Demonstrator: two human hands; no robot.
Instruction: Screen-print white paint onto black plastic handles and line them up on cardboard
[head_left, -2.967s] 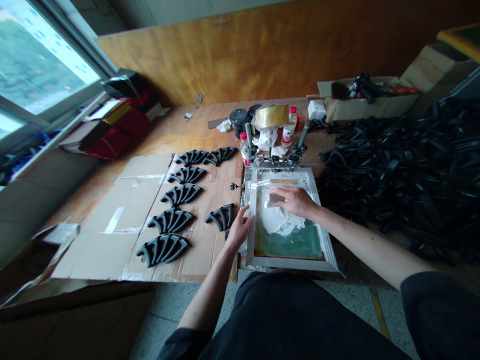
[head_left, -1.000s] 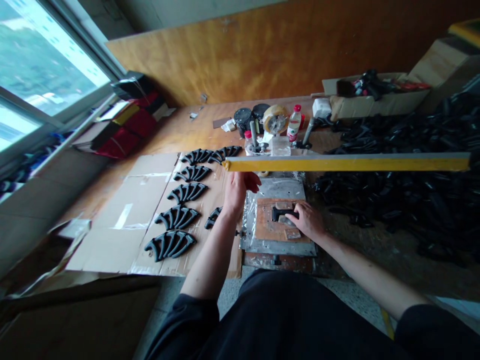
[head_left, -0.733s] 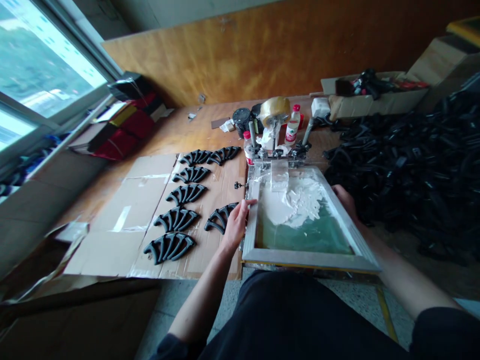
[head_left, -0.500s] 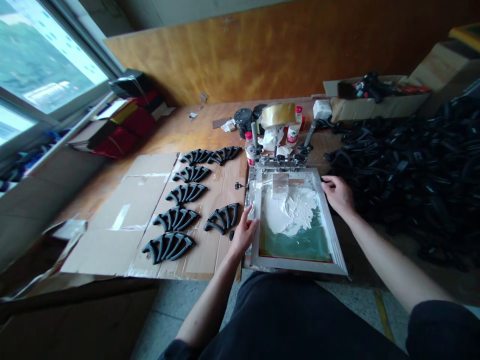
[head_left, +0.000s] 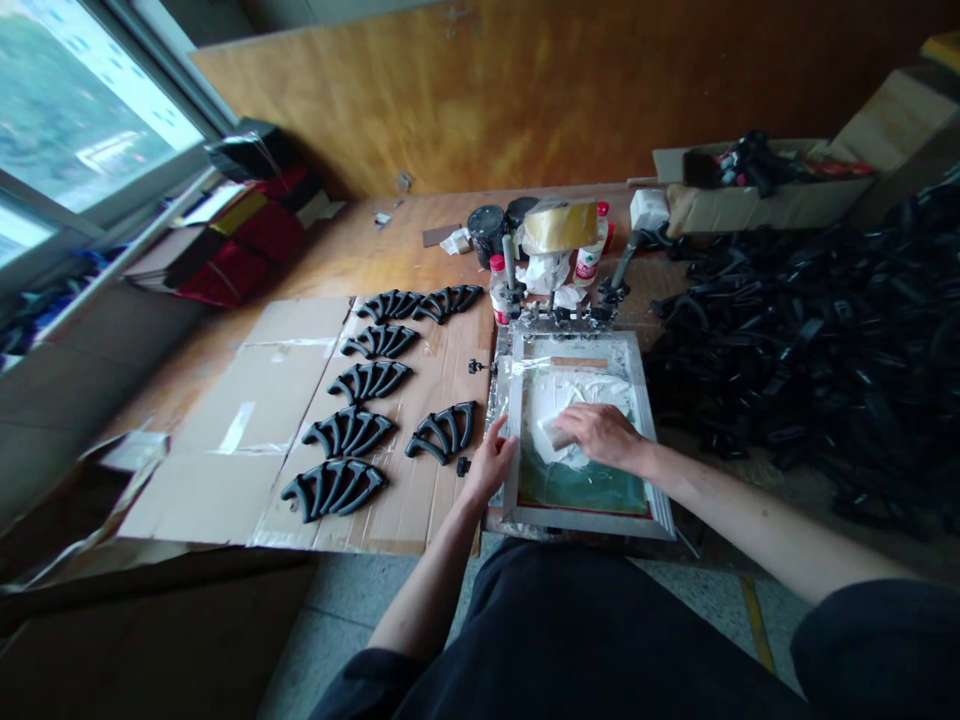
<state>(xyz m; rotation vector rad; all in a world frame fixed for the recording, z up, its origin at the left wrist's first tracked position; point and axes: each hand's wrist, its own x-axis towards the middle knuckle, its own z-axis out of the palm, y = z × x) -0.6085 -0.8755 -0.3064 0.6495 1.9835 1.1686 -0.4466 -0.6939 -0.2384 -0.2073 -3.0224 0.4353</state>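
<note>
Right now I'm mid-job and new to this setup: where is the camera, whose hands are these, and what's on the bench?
There is no machine arm here: you see a person's two bare hands, through one camera worn on their head, looking forward and down. The right hand has a small block in its grip, against white paste inside a metal frame. The left hand is at the frame's left edge; whether it presses there is hard to tell. To the left, black parts lie fanned out on cardboard. To the right is a dark heap. Behind the frame stand bottles with red caps.
</note>
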